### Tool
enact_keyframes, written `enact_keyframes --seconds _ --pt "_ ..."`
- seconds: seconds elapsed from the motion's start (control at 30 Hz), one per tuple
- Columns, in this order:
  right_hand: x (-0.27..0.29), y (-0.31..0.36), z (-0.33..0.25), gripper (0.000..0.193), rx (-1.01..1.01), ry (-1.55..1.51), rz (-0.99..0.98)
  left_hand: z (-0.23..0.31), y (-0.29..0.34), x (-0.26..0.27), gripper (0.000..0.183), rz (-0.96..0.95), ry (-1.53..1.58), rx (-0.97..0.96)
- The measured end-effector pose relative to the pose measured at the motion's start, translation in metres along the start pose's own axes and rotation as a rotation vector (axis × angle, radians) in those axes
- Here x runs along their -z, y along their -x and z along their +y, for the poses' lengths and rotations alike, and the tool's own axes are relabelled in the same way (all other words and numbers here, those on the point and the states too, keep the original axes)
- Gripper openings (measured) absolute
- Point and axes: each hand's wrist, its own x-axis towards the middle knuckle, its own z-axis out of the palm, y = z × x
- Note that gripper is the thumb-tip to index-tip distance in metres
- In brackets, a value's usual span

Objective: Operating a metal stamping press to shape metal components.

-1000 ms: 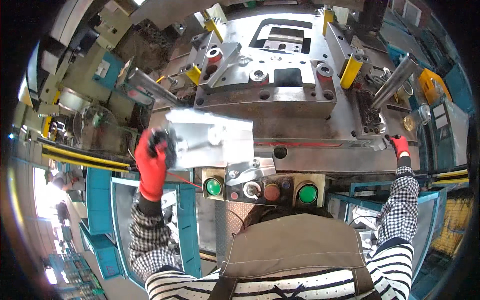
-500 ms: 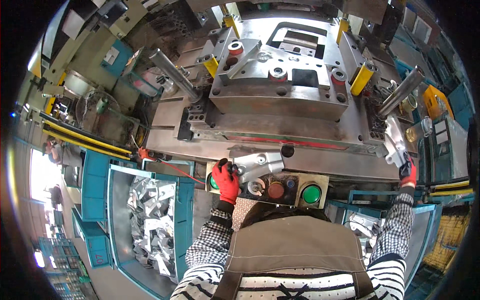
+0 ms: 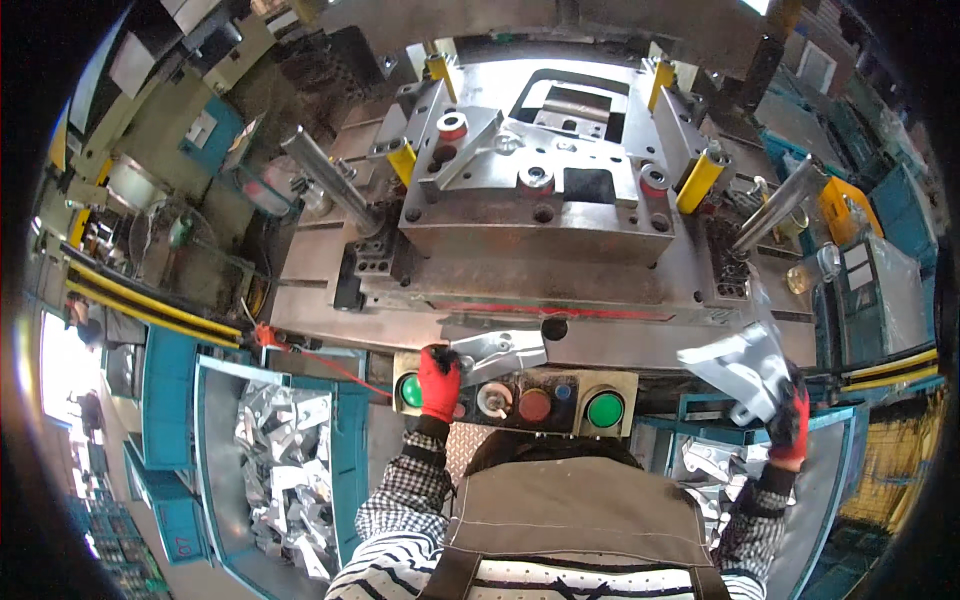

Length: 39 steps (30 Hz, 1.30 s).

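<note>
My left hand (image 3: 439, 382), in a red glove with dark fingertips, is closed at the left end of a bent, silvery stamped metal part (image 3: 508, 350). That part lies over the press bed's front edge, just above the control box (image 3: 535, 402). On the right, my right hand (image 3: 789, 425), gloved the same way, grips a second stamped metal part (image 3: 742, 362) with a wide flange and a hole. This part is held tilted over the near edge of the right-hand bin, partly blurred, and its far end overlaps the bed's right side.
A large steel die (image 3: 540, 245) with yellow posts (image 3: 703, 178) and upright guide pillars (image 3: 330, 180) fills the press. Blue bins, left (image 3: 205, 470) and right (image 3: 835, 490), hold metal parts. Green buttons (image 3: 604, 409) sit on the control box. A red cable (image 3: 335, 372) runs at left.
My right hand has drawn back toward me and slightly left, swinging its metal part over the right bin. The left hand keeps its place on the other part. The whole view has shifted slightly.
</note>
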Motion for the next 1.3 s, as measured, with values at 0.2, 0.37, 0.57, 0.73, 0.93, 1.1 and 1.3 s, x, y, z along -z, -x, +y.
enact_keyframes --seconds 0.2,0.37,0.57,0.73,0.93,1.1,1.3 --pt "-0.152 -0.123 -0.094 0.025 0.082 -0.538 -0.33 -0.013 0.004 0.006 0.036 -0.029 -0.042 -0.001" --pt "-0.194 -0.269 -0.103 0.019 -0.005 -0.41 -0.498 -0.01 0.0 0.0 0.043 -0.049 0.036 -0.083" --pt "-0.245 -0.337 -0.106 0.015 0.543 0.267 -0.566 -0.027 0.001 0.008 0.03 -0.087 0.391 0.138" --pt "-0.278 -0.332 -0.134 0.027 0.531 1.056 -0.828 -0.049 0.001 0.006 0.03 -0.007 0.622 0.237" --pt "-0.304 -0.343 -0.11 0.061 0.0 0.738 -0.737 -0.045 -0.006 -0.001 0.037 -0.008 0.566 0.089" --pt "-0.307 -0.268 -0.135 0.058 0.801 0.819 0.102 0.018 -0.031 0.025 0.035 -0.214 -0.074 -0.328" --pt "-0.238 -0.114 -0.127 0.025 0.873 0.261 -0.551 0.009 -0.059 0.042 0.054 -0.035 0.039 -0.314"
